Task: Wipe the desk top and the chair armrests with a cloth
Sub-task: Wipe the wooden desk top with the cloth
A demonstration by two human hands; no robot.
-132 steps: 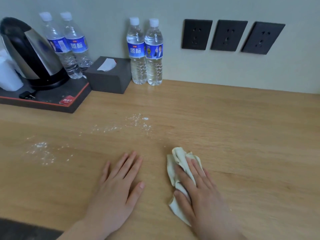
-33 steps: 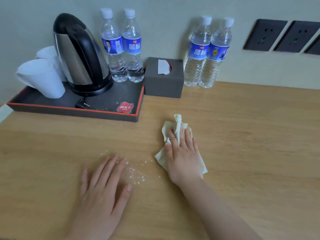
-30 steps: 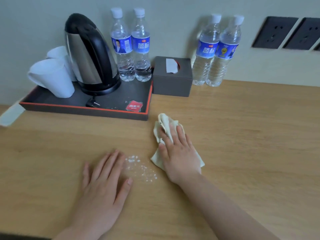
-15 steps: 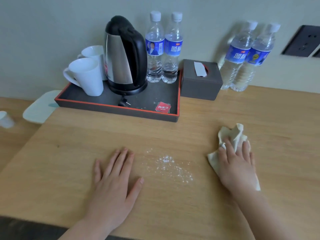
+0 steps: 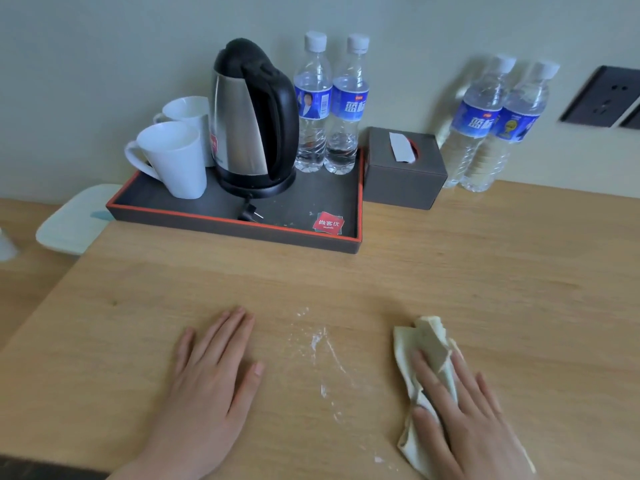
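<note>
The right hand (image 5: 467, 420) is pressing straight fingers on a crumpled cream cloth (image 5: 431, 341) near the pale wooden desk top's (image 5: 485, 271) front edge; the left hand (image 5: 207, 382) is lying spread flat.

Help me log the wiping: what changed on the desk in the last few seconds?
The right hand, pressing the cloth, slid from near the tray out to the right and back toward the person. The powder, a loose patch before, is now smeared into a thin streak. The left hand stayed flat on the desk; tray and kettle did not move.

red card (image 5: 328, 223) reading 尚客优; bottle label (image 5: 353, 106) reading 蓝标
</note>
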